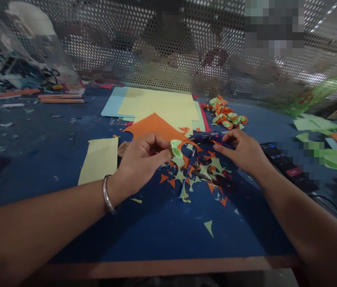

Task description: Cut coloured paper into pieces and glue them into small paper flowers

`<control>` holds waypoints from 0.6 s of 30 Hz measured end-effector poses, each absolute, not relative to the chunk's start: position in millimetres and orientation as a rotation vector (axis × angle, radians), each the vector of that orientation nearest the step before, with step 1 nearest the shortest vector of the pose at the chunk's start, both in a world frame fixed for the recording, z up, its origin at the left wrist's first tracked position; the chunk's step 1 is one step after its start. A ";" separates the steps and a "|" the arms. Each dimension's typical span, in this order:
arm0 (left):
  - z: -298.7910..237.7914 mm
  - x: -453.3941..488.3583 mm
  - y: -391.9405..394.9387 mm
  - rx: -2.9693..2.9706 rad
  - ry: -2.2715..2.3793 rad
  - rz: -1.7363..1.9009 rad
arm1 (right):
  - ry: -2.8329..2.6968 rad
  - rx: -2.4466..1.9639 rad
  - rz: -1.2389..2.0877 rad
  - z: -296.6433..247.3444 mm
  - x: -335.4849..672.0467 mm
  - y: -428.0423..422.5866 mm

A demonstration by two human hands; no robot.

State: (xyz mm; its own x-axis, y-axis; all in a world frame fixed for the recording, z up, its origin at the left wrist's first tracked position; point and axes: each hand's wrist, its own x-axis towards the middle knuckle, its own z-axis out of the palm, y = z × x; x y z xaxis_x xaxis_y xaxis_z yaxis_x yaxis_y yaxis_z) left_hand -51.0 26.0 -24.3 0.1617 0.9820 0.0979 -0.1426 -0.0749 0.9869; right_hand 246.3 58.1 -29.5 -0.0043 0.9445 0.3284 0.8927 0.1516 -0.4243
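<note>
Between thumb and fingers, my left hand point(144, 161) pinches a small light green paper flower piece point(176, 148) with curled petals. My right hand point(241, 149) is closed on a dark blue glue gun point(205, 137); a small red light glows on it, and its nozzle points left towards the flower piece. The fingers hide part of its handle. Below both hands lie scissors with dark handles point(196, 172) among green and orange paper scraps point(205, 169). An orange paper sheet point(159, 125) with cut edges rests just behind my left hand.
Stacked yellow and blue sheets point(160, 103) lie at the back. Right of them is a pile of orange and green paper flowers point(228, 113). A phone point(288, 165) lies beside my right forearm. A perforated metal screen point(111, 48) stands behind, with a bottle point(51, 56) at left.
</note>
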 end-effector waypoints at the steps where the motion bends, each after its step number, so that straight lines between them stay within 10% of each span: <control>1: -24.6 -51.2 26.1 1.251 0.945 1.206 | -1.944 -1.737 0.065 -28.3 245.1 56.4; 6: -24.1 -49.8 26.6 1.258 0.961 1.233 | -2.138 -1.423 -0.157 -11.2 218.9 29.6; 18: -23.1 -46.6 25.4 1.262 0.976 1.221 | -2.681 -0.835 0.503 0.2 173.5 -15.5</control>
